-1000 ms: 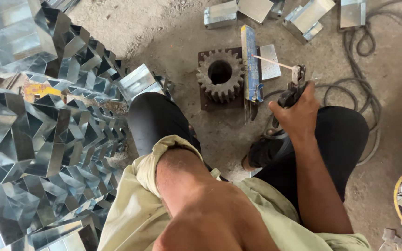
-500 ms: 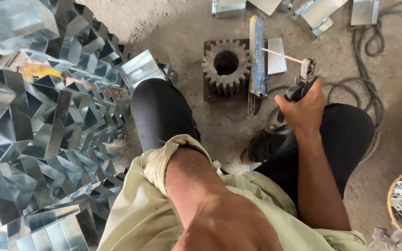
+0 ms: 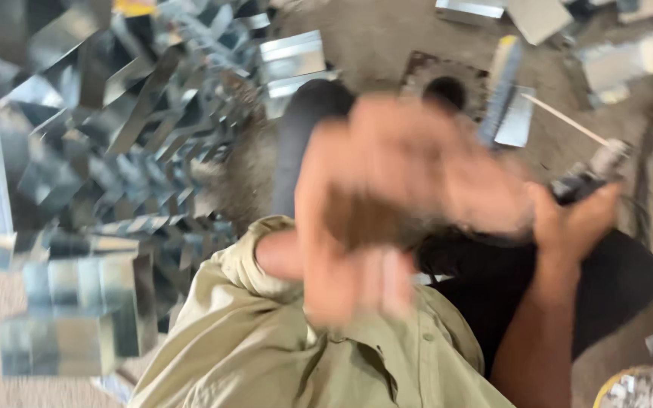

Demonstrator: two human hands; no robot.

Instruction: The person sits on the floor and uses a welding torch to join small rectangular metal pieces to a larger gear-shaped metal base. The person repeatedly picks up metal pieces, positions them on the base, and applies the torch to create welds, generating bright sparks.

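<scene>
Diagonally, rod (image 3: pixel 564 119) up-left from right hand (image 3: pixel 576 219).

left hand (image 3: pixel 387 204) blurred, raised, open | right hand (image 3: pixel 576 219) grip on welding holder (image 3: pixel 591 177)

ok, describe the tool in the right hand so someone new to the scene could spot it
Start at the person's dark trousered knee on the right side of the view. Just above it the right hand grips a dark welding holder. Unlike the flat shiny sheet-metal pieces on the floor around it, it carries one thin pale rod slanting up and left.
</scene>
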